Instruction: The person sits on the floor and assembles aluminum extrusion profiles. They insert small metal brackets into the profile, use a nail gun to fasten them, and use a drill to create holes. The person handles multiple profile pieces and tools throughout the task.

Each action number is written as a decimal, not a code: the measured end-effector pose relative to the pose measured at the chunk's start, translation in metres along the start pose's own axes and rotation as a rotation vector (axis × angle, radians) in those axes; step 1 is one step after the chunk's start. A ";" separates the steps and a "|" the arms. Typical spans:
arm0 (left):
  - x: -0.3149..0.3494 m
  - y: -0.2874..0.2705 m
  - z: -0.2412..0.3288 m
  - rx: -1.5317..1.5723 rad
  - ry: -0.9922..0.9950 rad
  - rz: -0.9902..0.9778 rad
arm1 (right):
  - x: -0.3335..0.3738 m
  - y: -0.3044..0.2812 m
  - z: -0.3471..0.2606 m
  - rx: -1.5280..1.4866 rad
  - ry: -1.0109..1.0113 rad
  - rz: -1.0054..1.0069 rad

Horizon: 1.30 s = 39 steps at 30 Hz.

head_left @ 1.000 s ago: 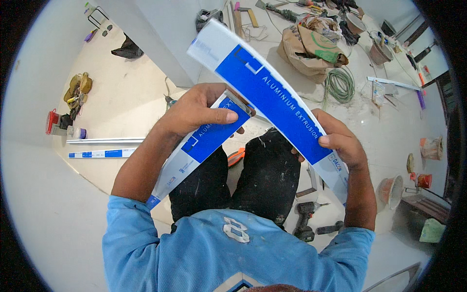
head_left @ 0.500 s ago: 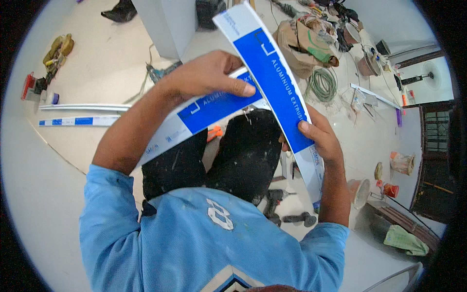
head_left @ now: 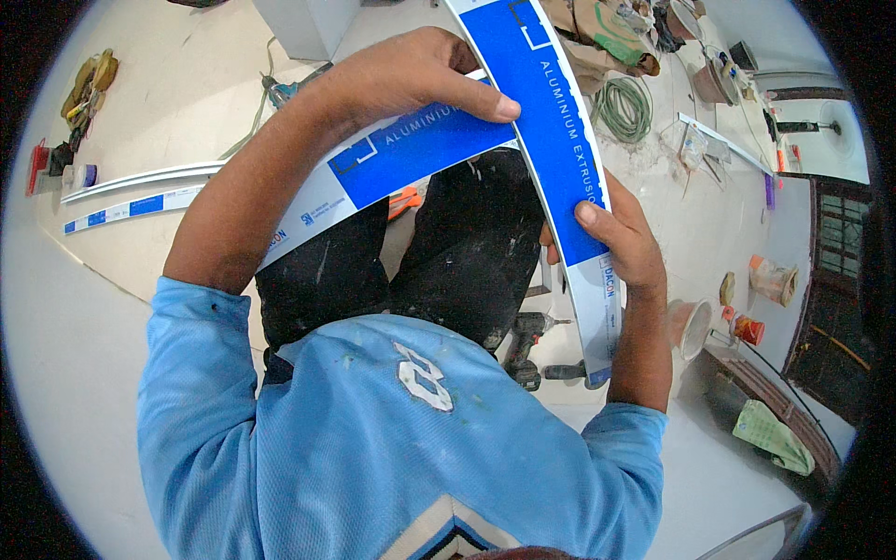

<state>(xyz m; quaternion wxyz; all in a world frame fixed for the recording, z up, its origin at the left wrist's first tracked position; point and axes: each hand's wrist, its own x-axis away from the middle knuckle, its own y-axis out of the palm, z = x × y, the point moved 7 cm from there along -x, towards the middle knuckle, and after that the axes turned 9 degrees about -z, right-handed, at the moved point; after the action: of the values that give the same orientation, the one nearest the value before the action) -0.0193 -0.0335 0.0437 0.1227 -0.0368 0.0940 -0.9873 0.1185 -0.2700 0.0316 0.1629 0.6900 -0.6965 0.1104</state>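
Observation:
My left hand [head_left: 411,79] is closed around one flat trim profile [head_left: 425,154] in blue-and-white film, its thumb lying on the top face near the end. In my right hand [head_left: 623,233] is a second trim profile [head_left: 551,121] with the same film, pinched between thumb and fingers near its lower part. The two profiles meet at an angle in front of my left thumb, above my black-trousered knees; the right one's edge laps the left one's end. How the ends fit underneath is hidden.
A cordless drill [head_left: 527,341] lies on the floor by my right knee, and an orange tool [head_left: 403,203] between my legs. More profiles [head_left: 140,213] lie at left. A coiled green hose [head_left: 623,110], several buckets [head_left: 689,327] and a green cloth [head_left: 773,437] are at right.
The two profiles, still held, appear slightly higher in view and the right one stands a little more upright. The surroundings have also shifted upward in the picture. Both grips stay the same.

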 end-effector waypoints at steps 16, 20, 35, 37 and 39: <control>-0.006 0.008 -0.021 0.004 -0.123 -0.088 | 0.004 0.006 0.021 -0.081 0.105 0.020; -0.011 0.014 -0.021 -0.015 -0.117 -0.139 | 0.009 0.011 0.025 -0.087 0.101 0.027; -0.029 0.068 -0.023 -0.058 -0.243 -0.353 | 0.057 0.020 0.087 -0.131 0.108 0.223; -0.028 0.070 -0.030 0.009 -0.205 -0.312 | 0.061 0.020 0.087 -0.137 0.115 0.213; -0.029 0.070 -0.037 0.071 -0.212 -0.277 | 0.063 0.021 0.083 -0.157 0.129 0.185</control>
<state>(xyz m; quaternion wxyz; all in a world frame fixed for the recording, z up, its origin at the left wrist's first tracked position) 0.0221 -0.0867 -0.0075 -0.0042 -0.1490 0.0396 -0.9880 0.0919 -0.3593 -0.0198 0.2496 0.5995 -0.7518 0.1143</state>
